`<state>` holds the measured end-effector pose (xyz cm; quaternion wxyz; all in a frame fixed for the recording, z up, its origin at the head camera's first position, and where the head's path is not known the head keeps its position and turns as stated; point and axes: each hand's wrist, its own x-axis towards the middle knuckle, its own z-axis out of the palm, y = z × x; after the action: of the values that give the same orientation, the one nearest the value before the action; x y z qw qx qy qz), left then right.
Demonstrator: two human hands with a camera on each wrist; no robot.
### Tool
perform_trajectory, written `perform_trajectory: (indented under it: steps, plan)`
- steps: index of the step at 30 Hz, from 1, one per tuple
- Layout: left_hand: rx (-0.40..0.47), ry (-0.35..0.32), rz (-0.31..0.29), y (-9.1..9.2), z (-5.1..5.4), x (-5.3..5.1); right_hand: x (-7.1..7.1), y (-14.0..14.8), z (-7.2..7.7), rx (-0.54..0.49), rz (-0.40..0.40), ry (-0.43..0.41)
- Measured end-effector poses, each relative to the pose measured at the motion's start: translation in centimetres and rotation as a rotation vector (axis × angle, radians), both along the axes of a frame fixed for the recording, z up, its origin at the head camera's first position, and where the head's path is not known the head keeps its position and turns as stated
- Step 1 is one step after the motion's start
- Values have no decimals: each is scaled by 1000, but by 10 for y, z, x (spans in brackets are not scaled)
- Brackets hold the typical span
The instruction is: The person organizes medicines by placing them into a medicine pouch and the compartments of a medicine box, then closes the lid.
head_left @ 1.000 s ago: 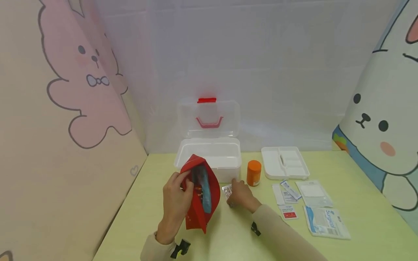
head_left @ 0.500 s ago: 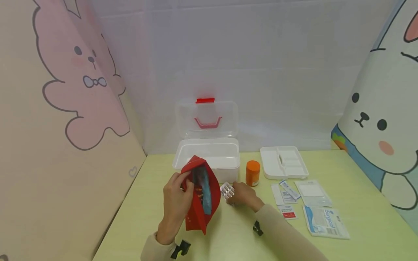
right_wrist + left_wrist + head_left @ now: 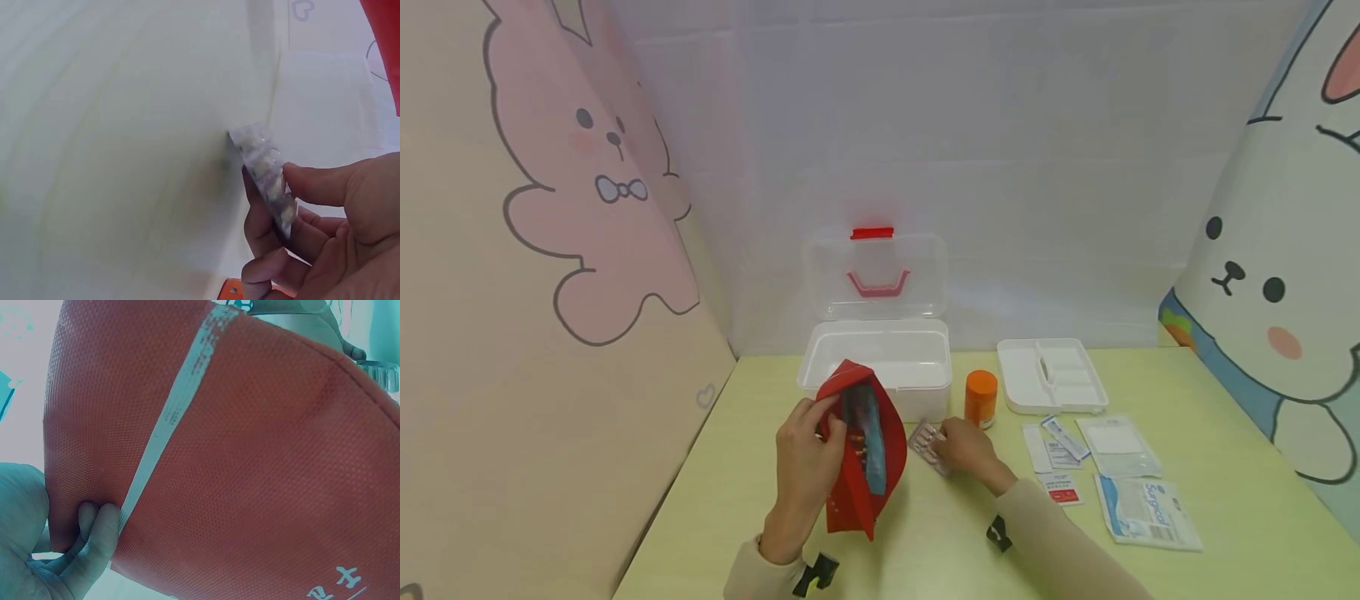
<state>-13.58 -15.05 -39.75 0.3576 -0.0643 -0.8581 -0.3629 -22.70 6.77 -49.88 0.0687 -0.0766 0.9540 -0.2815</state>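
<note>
Just right of the red bag (image 3: 848, 498), a pill strip (image 3: 923, 442) slants, its long axis running from back left to front right, pinched in a person's right hand (image 3: 967, 447). The left hand (image 3: 807, 454) grips the bag's edge, the mouth gaping upward. A box (image 3: 927, 406) stands close behind; tabletop (image 3: 940, 542) room lies on the strip's near side.

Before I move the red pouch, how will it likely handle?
The red pouch probably flexes: its fabric looks woven. Pinched near one edge by the left hand, it may twist. Tipped, its open mouth could spill the blue item inside.
</note>
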Motion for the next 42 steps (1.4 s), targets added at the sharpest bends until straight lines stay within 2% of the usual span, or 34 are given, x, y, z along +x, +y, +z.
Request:
perform_trajectory:
  steps: [8,19,25,35,42]
  plan:
    - [8,-3,-1,1,-1,1,6,6,10,-27,-36,4]
    - [7,13,-14,1,-1,-1,14,20,27,-151,-67,66]
    - [5,23,-16,1,-2,-2,18,30,40,-160,-56,150]
    - [12,15,-37,5,-1,-4,28,46,66,-221,-58,215]
    - [13,22,-57,9,0,-5,36,53,84,-245,-83,200]
